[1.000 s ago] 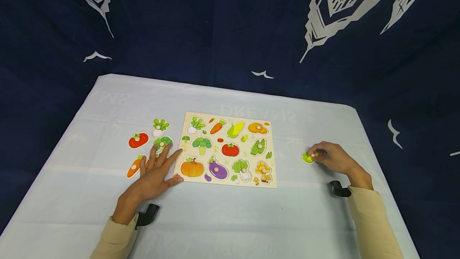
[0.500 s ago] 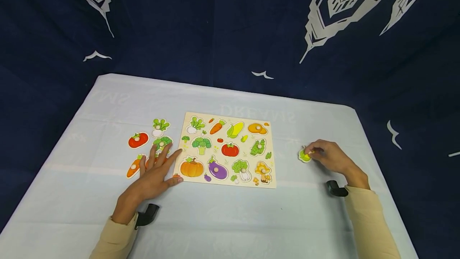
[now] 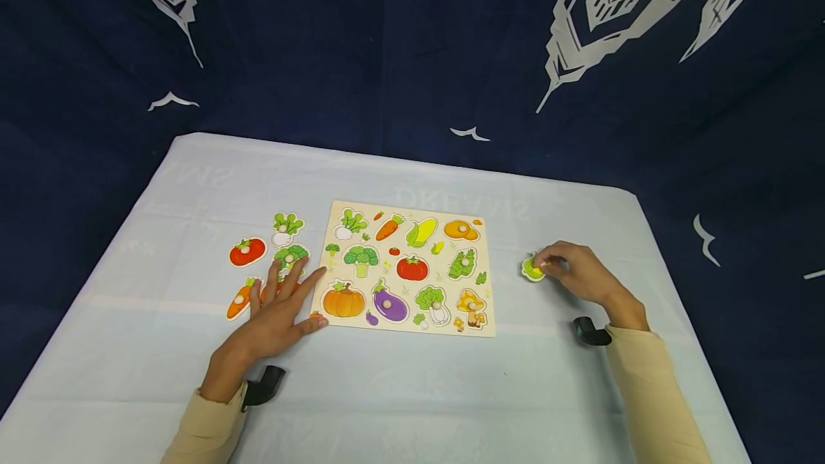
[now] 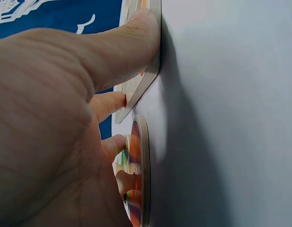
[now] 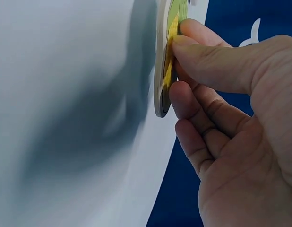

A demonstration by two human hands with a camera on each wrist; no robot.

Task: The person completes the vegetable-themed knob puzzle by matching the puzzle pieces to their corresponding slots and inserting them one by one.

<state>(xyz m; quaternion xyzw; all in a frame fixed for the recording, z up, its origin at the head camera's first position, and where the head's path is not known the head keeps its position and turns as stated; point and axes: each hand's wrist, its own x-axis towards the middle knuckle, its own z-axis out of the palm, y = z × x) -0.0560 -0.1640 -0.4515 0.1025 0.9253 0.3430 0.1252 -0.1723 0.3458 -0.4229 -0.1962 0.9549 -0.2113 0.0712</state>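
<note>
My right hand [image 3: 583,274] pinches a yellow-and-green corn puzzle piece [image 3: 531,268] between thumb and fingertips, to the right of the wooden vegetable puzzle board [image 3: 380,253]. In the right wrist view the corn piece stands edge-on to the camera, its shadow falling on the white cloth. With fingers spread, my left hand [image 3: 264,328] rests at the board's lower left corner; thumb and index finger touch its edge. Its other fingers lie over an orange pumpkin piece [image 4: 135,156], partly hidden beneath them in the head view.
Left of the board lie a tomato piece [image 3: 248,252], a turnip piece [image 3: 286,228], a broccoli piece [image 3: 291,256] and a carrot piece [image 3: 239,299]. In the board sit knobbed pieces, among them an eggplant [image 3: 390,305] and mushrooms [image 3: 472,304]. A dark blue patterned cloth [image 3: 335,56] hangs behind.
My right hand has moved left with the corn piece, bringing it closer to the board's right edge. My left hand has stayed in place.
</note>
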